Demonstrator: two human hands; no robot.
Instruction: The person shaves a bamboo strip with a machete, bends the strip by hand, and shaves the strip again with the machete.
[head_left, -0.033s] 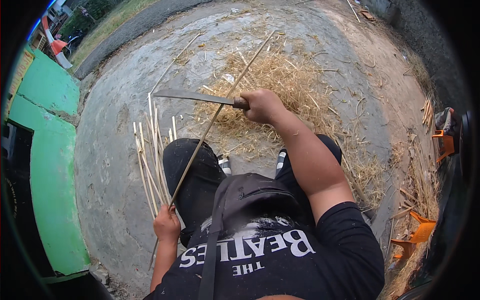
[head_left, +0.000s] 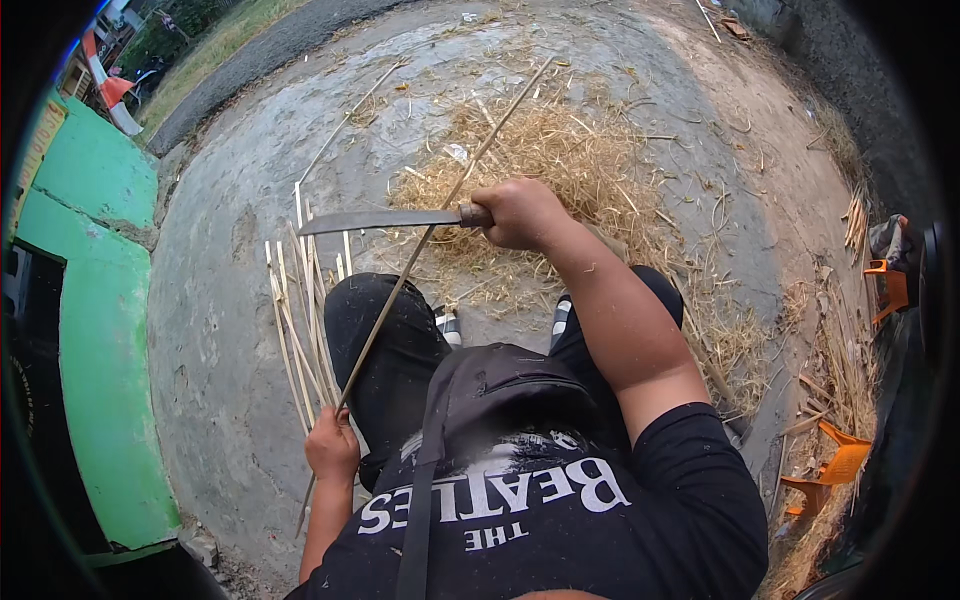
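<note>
My right hand point(head_left: 521, 213) is closed around the wooden handle of a machete point(head_left: 380, 221), held out in front of my knees. Its long blade points left and lies across a long, thin bamboo strip point(head_left: 385, 308). That strip slants from low on the left up over the shavings. My left hand point(head_left: 332, 445) pinches it near its lower end, beside my left thigh. On the ground left of my left knee lies a loose bundle of pale bamboo strips point(head_left: 290, 325). A heap of curly shavings point(head_left: 590, 165) spreads beyond my feet.
A green wall point(head_left: 105, 370) stands at the left. Another thin strip point(head_left: 345, 125) lies farther out on the concrete ground point(head_left: 225, 330). Along the right edge are orange plastic pieces point(head_left: 840, 465) and a strewn pile of dry scraps point(head_left: 840, 350). A grey bag rests on my lap.
The machete's tip has swung down toward me, and my right hand has shifted slightly left. My left hand still holds the strip in nearly the same place.
</note>
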